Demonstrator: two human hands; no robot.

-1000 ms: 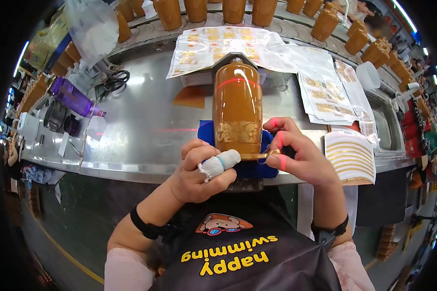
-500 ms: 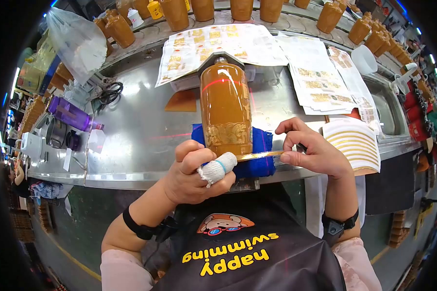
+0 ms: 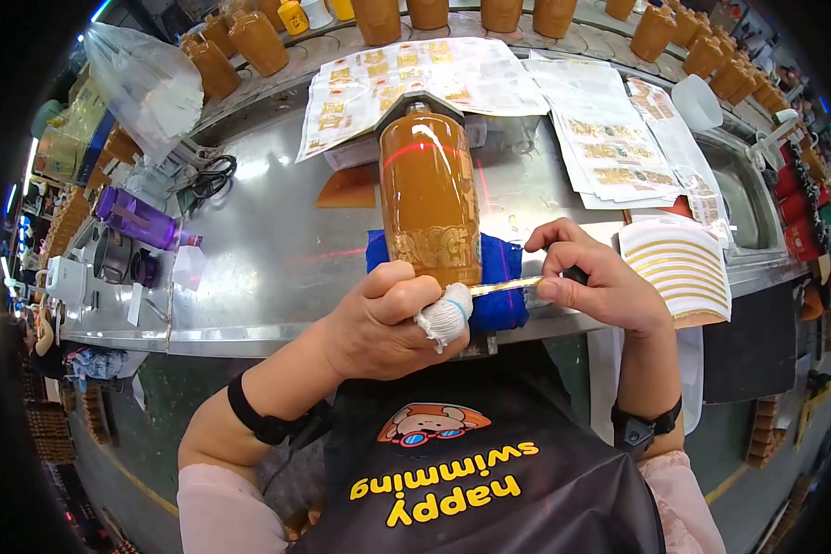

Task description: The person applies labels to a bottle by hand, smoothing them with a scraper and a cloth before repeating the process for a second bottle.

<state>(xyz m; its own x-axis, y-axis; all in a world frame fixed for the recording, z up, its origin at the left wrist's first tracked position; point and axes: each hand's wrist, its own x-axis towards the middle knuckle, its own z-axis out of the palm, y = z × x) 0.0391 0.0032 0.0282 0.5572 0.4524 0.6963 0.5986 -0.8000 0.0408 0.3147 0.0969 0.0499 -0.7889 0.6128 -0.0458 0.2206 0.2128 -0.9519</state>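
Observation:
A glossy brown bottle [image 3: 429,198] lies on a blue cloth [image 3: 502,263], its neck at a dark angled holder [image 3: 422,102] and its base toward me. My left hand [image 3: 383,319] is curled around the base end. Its thumb wears a white cloth cover [image 3: 445,318] with a blue band, right at the bottle's lower edge. From there a thin gold strip [image 3: 508,285] runs taut to the right. My right hand [image 3: 605,282] pinches the strip's free end between thumb and forefinger; a small dark object [image 3: 576,274] shows behind those fingers.
Right of my right hand lies a sheet with curved gold strips [image 3: 679,268]. Printed decal sheets [image 3: 609,129] cover the back of the metal table [image 3: 249,277]. A sink [image 3: 743,189] is at the right, a purple container [image 3: 134,217] at the left. More brown bottles [image 3: 258,42] stand behind.
My left hand has moved right along the bottle's base, and the stretch of gold strip between my hands is shorter. The right hand keeps its pinch. The whole view has shifted slightly.

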